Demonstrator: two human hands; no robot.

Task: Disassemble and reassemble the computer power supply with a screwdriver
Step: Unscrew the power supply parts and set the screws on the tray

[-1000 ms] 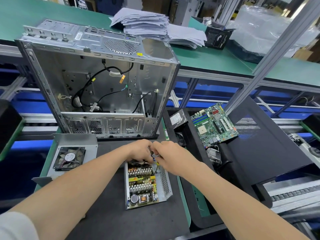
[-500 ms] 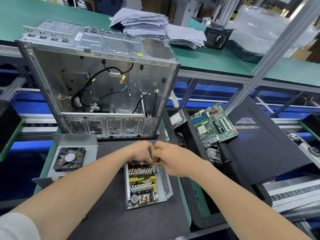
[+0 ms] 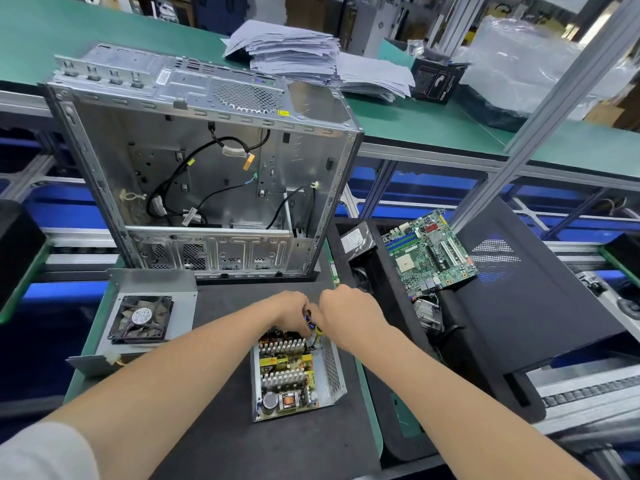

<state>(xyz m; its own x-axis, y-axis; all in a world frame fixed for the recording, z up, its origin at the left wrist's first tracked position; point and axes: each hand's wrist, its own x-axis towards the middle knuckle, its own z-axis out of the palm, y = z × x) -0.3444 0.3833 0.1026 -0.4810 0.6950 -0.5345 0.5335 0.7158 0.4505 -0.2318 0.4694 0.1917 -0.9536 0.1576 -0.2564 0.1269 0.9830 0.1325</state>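
The opened power supply [image 3: 329,386] lies on the black mat, its circuit board with heat sinks and yellow parts exposed. Its removed metal cover with the black fan [image 3: 142,318] lies to the left. My right hand [image 3: 349,315] grips a small screwdriver [image 3: 317,332] with a yellow and blue handle, its tip down at the far right corner of the board. My left hand [image 3: 292,311] sits curled against the screwdriver's upper part at the far edge of the supply; what its fingers hold is hidden.
An empty silver computer case [image 3: 204,168] with loose black cables stands behind the supply. To the right, a black tray holds a green motherboard [image 3: 429,252] and a hard drive [image 3: 356,239]. Paper stacks [image 3: 304,53] lie on the green bench behind.
Both hands stay together over the far end of the supply. The right hand has shifted slightly on the screwdriver, and more of the yellow handle shows now.
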